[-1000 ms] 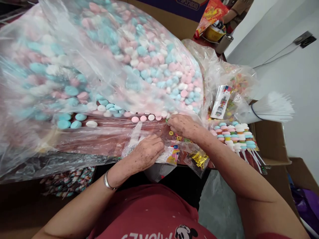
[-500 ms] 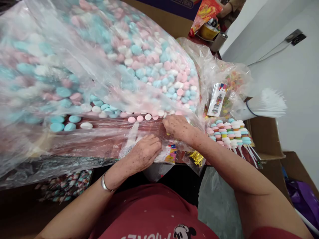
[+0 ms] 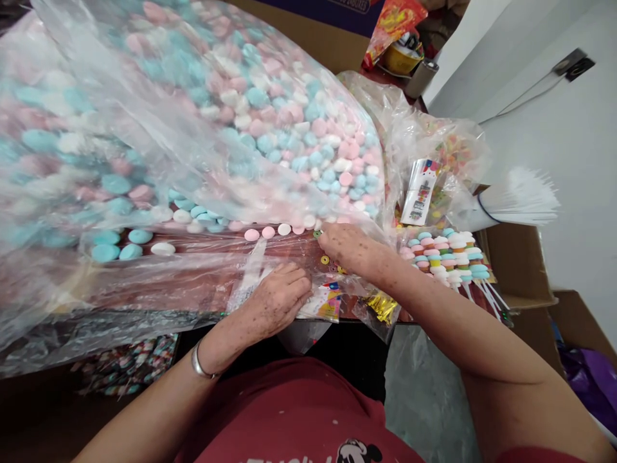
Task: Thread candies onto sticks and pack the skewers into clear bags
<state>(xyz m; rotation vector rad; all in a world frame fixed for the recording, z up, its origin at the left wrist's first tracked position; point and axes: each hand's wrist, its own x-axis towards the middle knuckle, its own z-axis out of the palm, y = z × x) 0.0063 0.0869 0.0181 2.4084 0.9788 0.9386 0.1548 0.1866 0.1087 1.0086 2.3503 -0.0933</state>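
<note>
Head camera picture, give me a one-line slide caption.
Left hand rests on a small packet while right hand reaches candy rings beside a big bag of pastel sweets.

Glossy clear plastic bag, matt chalky candies, shiny metal bracelet.

Bright even daylight, soft shadows, white glare streaks on the clear candy bag, left side of it smeared by blur, wide-angle bending at edges, wall slightly overexposed.
</note>
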